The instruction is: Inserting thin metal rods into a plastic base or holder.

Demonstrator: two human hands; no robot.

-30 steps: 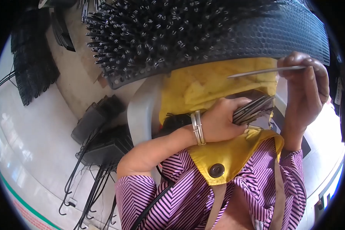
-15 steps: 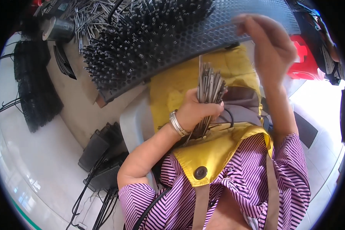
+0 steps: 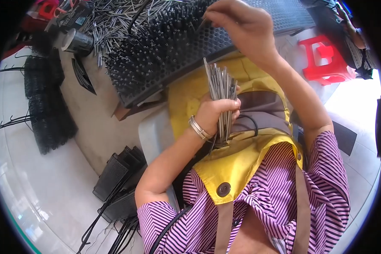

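Observation:
A bundle of thin metal rods (image 3: 221, 84) stands nearly upright in my left hand (image 3: 211, 114), which is closed around it above my lap. Beyond it lies a dark perforated board (image 3: 279, 19), its left part crowded with upright black-and-silver pieces (image 3: 152, 59). My right hand (image 3: 245, 31) reaches over the board at the edge of these pieces. Its thumb and fingers are pinched on a single thin metal rod (image 3: 202, 23), whose lower end blends into the dark holes. A yellow apron (image 3: 207, 182) covers my front and lap.
Loose metal rods (image 3: 114, 25) lie heaped behind the board, near a metal can (image 3: 77, 42). A red plastic stool (image 3: 326, 61) stands at the right. Black bristly pieces (image 3: 46, 101) hang at the left; black perforated boxes (image 3: 112, 175) lie lower left.
My right hand has moved left over the board, bringing its rod to the upright pieces. My left hand still grips the bundle. The whole view has shifted slightly.

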